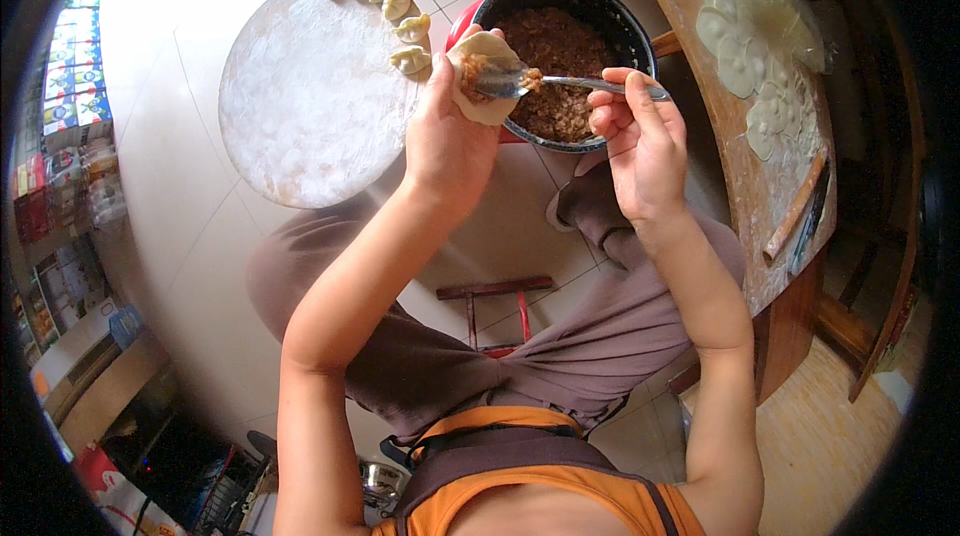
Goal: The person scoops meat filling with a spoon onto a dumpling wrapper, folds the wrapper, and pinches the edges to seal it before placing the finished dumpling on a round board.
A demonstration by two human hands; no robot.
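Observation:
A round dough wrapper (491, 112) lies on the fingers of my left hand (454, 123), held near the thumb. My right hand (637, 127) grips the handle of a metal spoon (574, 82); the bowl of the spoon rests against brownish filling (474, 70) on the wrapper. Behind the hands stands a dark pot (637, 22) with minced filling (559, 44) inside. To the left, a round floured board (315, 93) carries several folded dumplings (396, 3) along its upper right edge. The dumpling nearest my left hand (410, 59) sits just left of my thumb.
At the right, a floured wooden table (742, 198) bears several flat wrappers (739, 59), a clear plastic bag (802, 25) and a wooden rolling pin (795, 206). A small red-legged stool (495, 287) shows between the knees. Packaged goods (75, 85) line the far left.

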